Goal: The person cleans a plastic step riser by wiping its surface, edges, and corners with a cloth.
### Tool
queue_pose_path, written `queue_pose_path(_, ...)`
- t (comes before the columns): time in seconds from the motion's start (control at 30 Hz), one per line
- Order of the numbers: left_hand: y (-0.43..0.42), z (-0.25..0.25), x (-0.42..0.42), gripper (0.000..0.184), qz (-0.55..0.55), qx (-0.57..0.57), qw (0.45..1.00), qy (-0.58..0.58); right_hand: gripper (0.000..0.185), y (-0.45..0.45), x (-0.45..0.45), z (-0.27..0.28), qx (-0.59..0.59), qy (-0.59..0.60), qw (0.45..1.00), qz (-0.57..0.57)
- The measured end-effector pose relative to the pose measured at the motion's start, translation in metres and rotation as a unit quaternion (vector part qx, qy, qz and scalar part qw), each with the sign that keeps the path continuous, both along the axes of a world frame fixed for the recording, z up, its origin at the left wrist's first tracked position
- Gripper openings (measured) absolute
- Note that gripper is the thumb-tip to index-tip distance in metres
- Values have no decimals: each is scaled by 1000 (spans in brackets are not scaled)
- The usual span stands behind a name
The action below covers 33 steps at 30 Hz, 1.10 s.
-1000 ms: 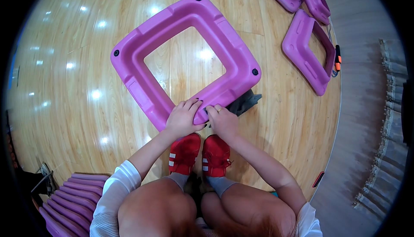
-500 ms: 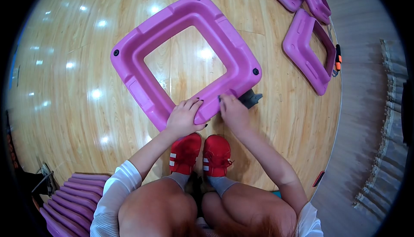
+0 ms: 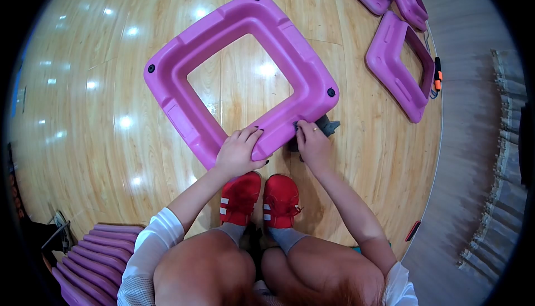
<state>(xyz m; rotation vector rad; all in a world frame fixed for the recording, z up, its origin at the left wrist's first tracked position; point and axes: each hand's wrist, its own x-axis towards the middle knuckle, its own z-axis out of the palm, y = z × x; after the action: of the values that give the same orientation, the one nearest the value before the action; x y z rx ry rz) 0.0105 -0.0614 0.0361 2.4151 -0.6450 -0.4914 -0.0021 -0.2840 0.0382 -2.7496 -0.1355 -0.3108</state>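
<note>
A pink-purple square plastic frame [image 3: 312, 72] with an open middle and black round pieces at three corners lies before me. My left hand [image 3: 238, 153] is wrapped over its near corner, fingers on top and thumb at the outer side; the hand covers that corner. At the near right edge, my right hand [image 3: 315, 145] is closed in a pinch with dark fingertips against the rim. Whatever it pinches, if anything, is too small to make out. A dark grey object [image 3: 330, 125] shows partly beneath the frame's edge, beside the right hand.
More pink frames [image 3: 397, 66] lie at the upper right, near an orange-and-black item [image 3: 437, 75]. A stack of pink frames [image 3: 100, 256] stands at the lower left. My red shoes [image 3: 239, 197] are close to the near corner. A grey curtain [image 3: 479, 155] hangs along the right.
My right hand has shifted slightly right and up along the frame's edge, its fingertips now at the rim. The left hand and the frame have hardly moved.
</note>
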Motion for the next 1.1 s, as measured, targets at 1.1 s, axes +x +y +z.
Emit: queue_pose_path(1.1,-1,-1,1,75,-1,2,1000,8,16,44,-4,13,80,132,986,68)
